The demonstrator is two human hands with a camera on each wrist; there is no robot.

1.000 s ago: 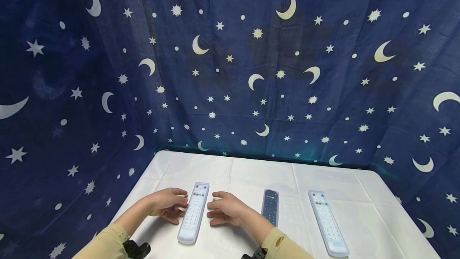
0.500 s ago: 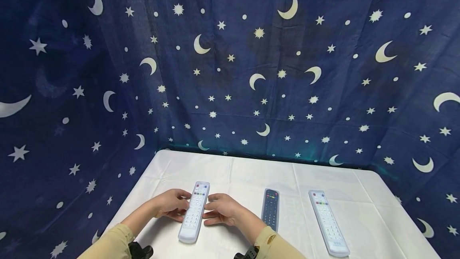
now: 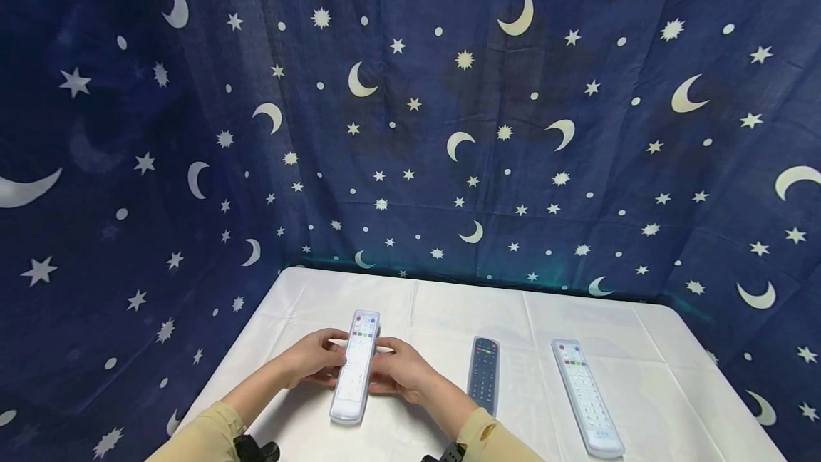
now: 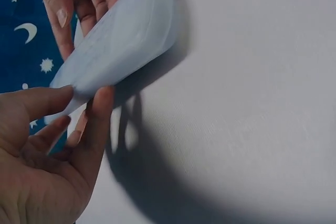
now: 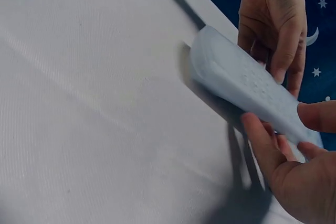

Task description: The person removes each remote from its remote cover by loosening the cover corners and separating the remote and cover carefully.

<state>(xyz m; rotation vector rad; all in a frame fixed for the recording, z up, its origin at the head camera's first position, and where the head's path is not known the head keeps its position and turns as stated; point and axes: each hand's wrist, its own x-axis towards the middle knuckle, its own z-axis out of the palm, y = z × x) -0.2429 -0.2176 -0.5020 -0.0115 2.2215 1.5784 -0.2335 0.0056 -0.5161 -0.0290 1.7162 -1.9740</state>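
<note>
A white remote control point(image 3: 354, 369) in a pale translucent cover is held between both hands, slightly above the table. My left hand point(image 3: 311, 360) grips its left edge, thumb above and fingers below. The right hand point(image 3: 404, 372) pinches the opposite edge in the same way. In the left wrist view the cover's near end point(image 4: 142, 30) tilts off the cloth and casts a shadow. The right wrist view shows the remote's buttons point(image 5: 257, 80) blurred, with fingertips under its side.
A dark remote control point(image 3: 484, 375) lies right of the right hand, its lower end partly hidden by the forearm. Farther right lies another white remote point(image 3: 586, 398). A white cloth covers the table point(image 3: 449, 305); a blue star-and-moon curtain point(image 3: 410, 127) hangs behind and at the left.
Both hands have closed in on the white remote from either side and taken hold of its edges. It has risen off the table and shifted slightly right and away. The other remotes stay put.
</note>
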